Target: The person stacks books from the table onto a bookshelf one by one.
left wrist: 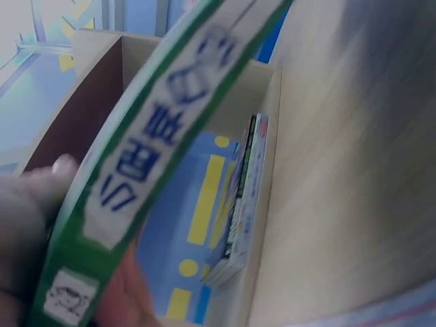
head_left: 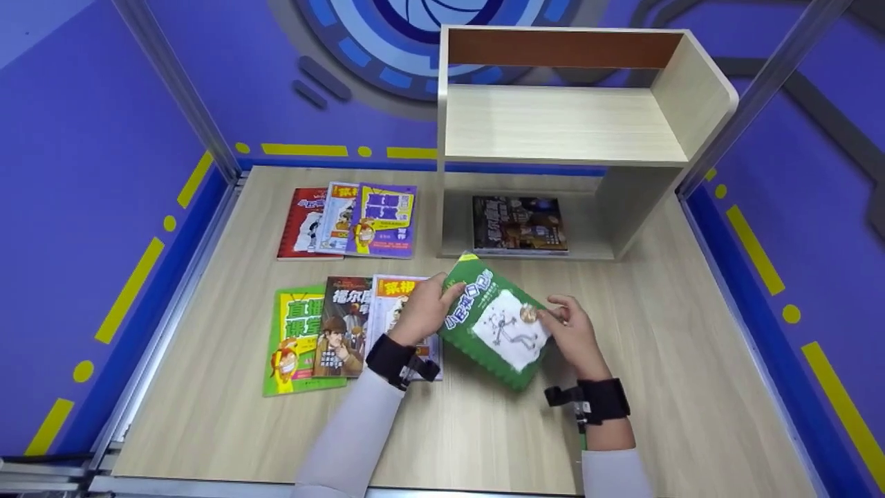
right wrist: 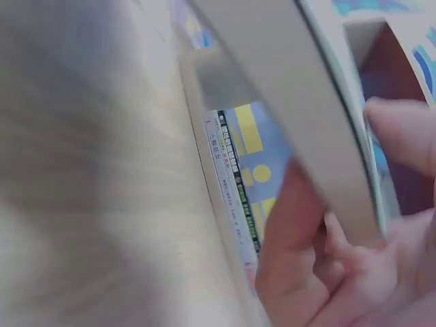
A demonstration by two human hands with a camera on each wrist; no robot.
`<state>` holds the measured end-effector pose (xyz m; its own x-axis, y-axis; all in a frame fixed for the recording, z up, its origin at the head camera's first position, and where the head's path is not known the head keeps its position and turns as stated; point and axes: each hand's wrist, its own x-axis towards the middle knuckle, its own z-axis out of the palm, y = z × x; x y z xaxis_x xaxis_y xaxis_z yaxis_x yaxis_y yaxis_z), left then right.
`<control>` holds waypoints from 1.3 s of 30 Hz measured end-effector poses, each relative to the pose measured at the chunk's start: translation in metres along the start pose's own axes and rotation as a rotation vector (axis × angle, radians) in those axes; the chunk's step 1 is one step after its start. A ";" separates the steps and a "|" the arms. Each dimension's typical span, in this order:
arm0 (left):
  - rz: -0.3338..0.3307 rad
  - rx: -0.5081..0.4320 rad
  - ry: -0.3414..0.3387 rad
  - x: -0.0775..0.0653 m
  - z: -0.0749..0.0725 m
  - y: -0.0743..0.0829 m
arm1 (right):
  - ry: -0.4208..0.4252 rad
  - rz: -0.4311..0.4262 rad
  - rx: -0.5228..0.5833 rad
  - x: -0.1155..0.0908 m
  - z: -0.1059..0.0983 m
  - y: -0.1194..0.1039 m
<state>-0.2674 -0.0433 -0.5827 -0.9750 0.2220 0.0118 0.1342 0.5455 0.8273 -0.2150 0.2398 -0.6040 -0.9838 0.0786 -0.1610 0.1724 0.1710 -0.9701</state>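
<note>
A green book (head_left: pixel 494 321) with a white drawing panel on its cover is held tilted above the table, in front of the shelf. My left hand (head_left: pixel 425 308) grips its left edge, thumb on the cover; in the left wrist view the green spine (left wrist: pixel 153 146) runs beside the fingers. On the opposite edge, my right hand (head_left: pixel 574 339) pinches the book with the thumb on the cover and fingers beneath. The right wrist view shows the page edges (right wrist: pixel 300 109) between thumb and fingers.
A two-tier wooden shelf (head_left: pixel 563 124) stands at the back right, with a small stack of books (head_left: pixel 520 225) lying on its lower level. To the left lie two overlapping rows: a purple book (head_left: pixel 384 221) tops the far one, a light green book (head_left: pixel 297 346) starts the near one.
</note>
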 end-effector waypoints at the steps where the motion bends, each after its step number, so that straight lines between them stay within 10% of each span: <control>1: -0.016 -0.008 0.037 0.000 0.002 0.000 | 0.011 0.039 0.061 0.001 0.000 0.001; 7: -0.160 -0.092 0.206 0.002 0.022 0.000 | 0.067 0.145 0.214 0.000 0.020 0.003; 15: -0.145 -0.122 0.189 -0.001 0.050 -0.003 | 0.259 0.039 -0.267 0.012 0.026 0.019; 20: -0.137 -0.090 0.171 -0.003 0.055 -0.002 | 0.282 0.005 -0.332 0.018 0.016 0.024; 33: -0.109 -0.169 0.494 0.040 0.070 0.014 | 0.210 -0.057 -0.300 0.056 -0.017 0.000; 39: -0.076 -0.170 0.518 0.069 0.065 0.014 | -0.015 -0.218 -0.356 0.084 -0.040 -0.009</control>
<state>-0.3216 0.0324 -0.6064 -0.9461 -0.2636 0.1882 0.0716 0.3967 0.9152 -0.2971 0.2839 -0.6017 -0.9993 -0.0106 0.0357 -0.0361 0.5109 -0.8589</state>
